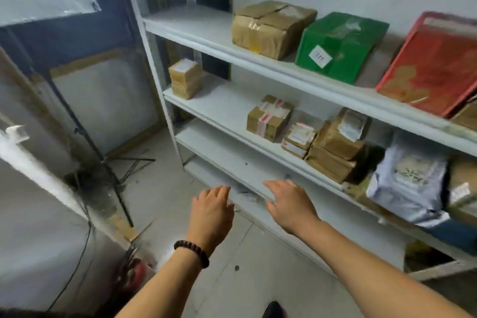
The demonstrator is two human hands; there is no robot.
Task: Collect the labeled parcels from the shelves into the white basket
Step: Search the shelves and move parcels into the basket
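Note:
Both my hands reach toward the low shelves of a white rack (258, 64). My left hand (211, 212) and my right hand (291, 201) are empty, fingers apart, on either side of a pale flat parcel (242, 192) lying on a low shelf, partly hidden. The top shelf carries a brown taped box (271, 28), a green parcel (338, 46) with a white label and a red box (436, 64). The middle shelf carries a small brown box (184, 81), a taped labelled box (268, 117), stacked brown parcels (333, 150) and a grey mailer bag (407, 183). The white basket is out of view.
A black light-stand tripod (103, 152) with cables stands on the concrete floor to the left. A blue door frame (64, 41) with clear plastic sheeting fills the left. A dark blue item (454, 235) lies on a lower shelf at right. My shoe tip (273, 308) shows below.

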